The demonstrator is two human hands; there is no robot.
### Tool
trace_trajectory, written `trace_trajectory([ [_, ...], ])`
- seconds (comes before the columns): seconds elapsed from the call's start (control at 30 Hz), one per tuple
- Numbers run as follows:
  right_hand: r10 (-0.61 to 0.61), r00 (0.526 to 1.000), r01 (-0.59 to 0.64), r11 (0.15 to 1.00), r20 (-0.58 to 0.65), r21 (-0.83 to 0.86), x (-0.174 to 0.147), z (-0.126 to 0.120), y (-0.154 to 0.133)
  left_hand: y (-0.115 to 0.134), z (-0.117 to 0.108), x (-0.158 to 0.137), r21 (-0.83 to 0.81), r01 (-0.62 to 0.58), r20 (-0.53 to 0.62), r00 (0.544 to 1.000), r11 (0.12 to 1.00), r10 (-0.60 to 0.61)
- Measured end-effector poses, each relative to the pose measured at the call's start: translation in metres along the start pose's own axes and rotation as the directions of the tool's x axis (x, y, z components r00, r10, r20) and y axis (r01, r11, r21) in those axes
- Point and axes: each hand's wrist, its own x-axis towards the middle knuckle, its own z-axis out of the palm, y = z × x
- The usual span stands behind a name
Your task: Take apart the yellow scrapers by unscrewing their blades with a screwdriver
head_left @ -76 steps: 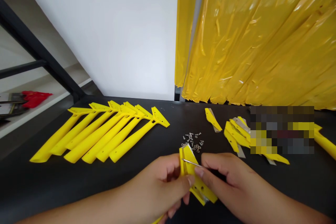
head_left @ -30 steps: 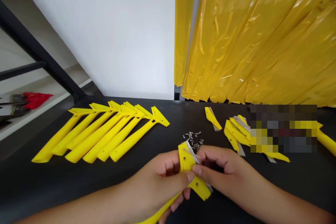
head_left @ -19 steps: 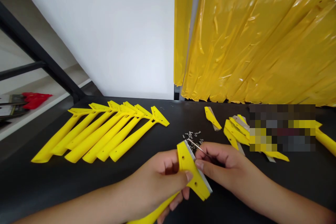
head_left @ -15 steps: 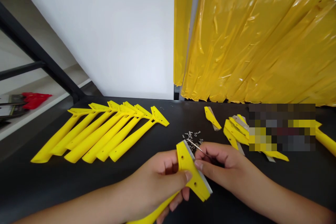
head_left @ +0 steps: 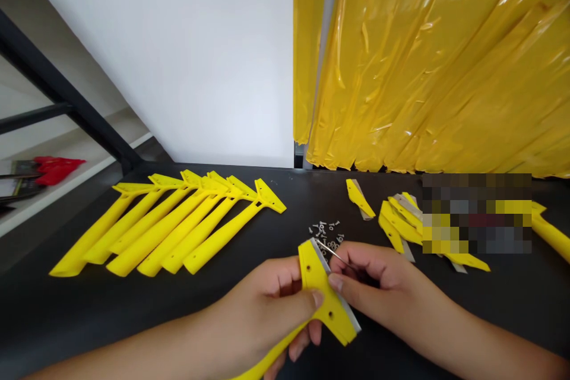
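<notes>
My left hand [head_left: 280,297] is closed around a yellow scraper [head_left: 323,294], its thumb on the face of the wide head. A silvery blade [head_left: 345,303] runs along the right edge of that head, and two holes show in the yellow plastic. My right hand [head_left: 376,276] pinches a thin metal tool [head_left: 332,249], whose slim shaft points up and left toward the top corner of the blade; its handle end is hidden in the hand. The right thumb rests at the blade edge. Small screws and nuts [head_left: 330,228] lie scattered on the dark table just beyond.
Several yellow scraper handles [head_left: 200,214] lie in a slanted row at the left. Yellow clamp plates with blades [head_left: 392,225] are piled at the right, and one plate [head_left: 358,199] lies apart. Yellow plastic sheeting [head_left: 427,71] hangs behind the dark table [head_left: 89,320]. A pixelated patch hides part of the right side.
The tip of the thin metal tool has shifted slightly left and down near the blade's top corner. Both hands keep their hold; the view has drifted a little.
</notes>
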Motion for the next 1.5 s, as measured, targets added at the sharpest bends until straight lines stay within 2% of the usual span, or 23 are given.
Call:
trace_trajectory([
  [0.27,-0.015,0.999,0.015,1.0,-0.039,-0.01,-0.002,0.0,-0.003,-0.001,0.0,-0.003,0.092,0.014,-0.022,1.0,0.996,-0.013],
  [0.33,-0.029,0.997,0.028,1.0,-0.07,-0.007,-0.006,-0.002,-0.007,0.003,0.0,-0.008,0.197,-0.021,-0.074,0.997,0.98,0.036],
  [0.4,-0.047,0.996,0.047,0.999,-0.077,0.007,-0.011,-0.003,-0.014,0.01,0.002,-0.017,0.372,-0.122,-0.11,0.979,0.92,0.174],
  [0.47,-0.06,0.997,0.061,0.998,-0.054,0.028,-0.017,-0.002,-0.021,0.016,0.006,-0.025,0.618,-0.251,-0.08,0.923,0.745,0.377],
  [0.53,-0.027,1.0,0.027,0.996,-0.008,0.081,-0.022,0.002,-0.026,0.019,0.01,-0.032,0.836,-0.285,-0.003,0.852,0.469,0.524],
  [0.6,0.076,0.995,-0.087,0.98,0.065,0.18,-0.027,0.007,-0.027,0.017,0.013,-0.035,0.965,-0.207,0.083,0.824,0.161,0.561],
  [0.67,0.183,0.974,-0.214,0.936,0.134,0.278,-0.029,0.012,-0.025,0.012,0.014,-0.034,0.989,-0.106,0.143,0.838,-0.099,0.526],
  [0.7,0.213,0.966,-0.248,0.919,0.145,0.307,-0.03,0.013,-0.024,0.009,0.013,-0.034,0.98,-0.077,0.162,0.845,-0.183,0.51],
  [0.73,0.22,0.967,-0.251,0.915,0.131,0.316,-0.029,0.014,-0.024,0.007,0.012,-0.033,0.974,-0.058,0.166,0.844,-0.221,0.51],
  [0.77,0.214,0.972,-0.235,0.919,0.101,0.317,-0.029,0.013,-0.024,0.006,0.01,-0.032,0.976,-0.053,0.159,0.833,-0.209,0.531],
  [0.8,0.199,0.978,-0.209,0.927,0.064,0.312,-0.028,0.012,-0.023,0.005,0.008,-0.031,0.987,-0.062,0.137,0.811,-0.149,0.569],
  [0.83,0.18,0.983,-0.179,0.936,0.025,0.302,-0.026,0.011,-0.024,0.005,0.006,-0.03,0.996,-0.079,0.087,0.78,-0.04,0.619],
  [0.9,0.137,0.989,-0.117,0.953,-0.051,0.28,-0.021,0.005,-0.024,0.009,0.002,-0.027,0.941,-0.143,-0.108,0.729,0.306,0.676],
  [0.93,0.117,0.99,-0.092,0.959,-0.08,0.268,-0.018,0.002,-0.024,0.012,0.0,-0.026,0.844,-0.187,-0.219,0.735,0.503,0.641],
  [0.97,0.096,0.99,-0.067,0.965,-0.103,0.252,-0.015,-0.001,-0.023,0.016,0.0,-0.024,0.696,-0.214,-0.306,0.774,0.685,0.553],
  [1.0,0.075,0.99,-0.046,0.971,-0.115,0.235,-0.012,-0.003,-0.022,0.019,0.0,-0.022,0.519,-0.209,-0.355,0.83,0.829,0.431],
  [1.03,0.058,0.991,-0.031,0.975,-0.12,0.219,-0.01,-0.006,-0.021,0.022,0.001,-0.019,0.341,-0.179,-0.343,0.89,0.923,0.299],
  [1.07,0.043,0.992,-0.019,0.978,-0.115,0.206,-0.008,-0.008,-0.02,0.023,0.002,-0.017,0.192,-0.136,-0.288,0.939,0.972,0.188],
  [1.13,0.021,0.995,-0.004,0.984,-0.095,0.178,-0.006,-0.009,-0.018,0.022,0.005,-0.013,0.007,-0.058,-0.179,0.982,0.998,0.058],
  [1.2,0.003,0.997,0.008,0.989,-0.073,0.147,-0.006,-0.009,-0.015,0.015,0.008,-0.009,-0.063,-0.04,-0.157,0.987,0.997,0.03],
  [1.37,-0.026,0.999,0.027,0.998,-0.02,0.056,-0.008,-0.007,-0.011,0.003,0.007,-0.005,-0.091,-0.012,-0.186,0.982,0.996,-0.005],
  [1.43,-0.044,0.998,0.044,0.999,-0.049,0.011,-0.008,-0.009,-0.01,0.004,0.004,-0.004,-0.111,-0.024,-0.218,0.976,0.994,0.0],
  [1.5,-0.08,0.988,0.076,0.996,-0.135,-0.037,-0.009,-0.011,-0.007,0.006,0.001,-0.003,-0.139,-0.062,-0.276,0.961,0.988,0.021],
])
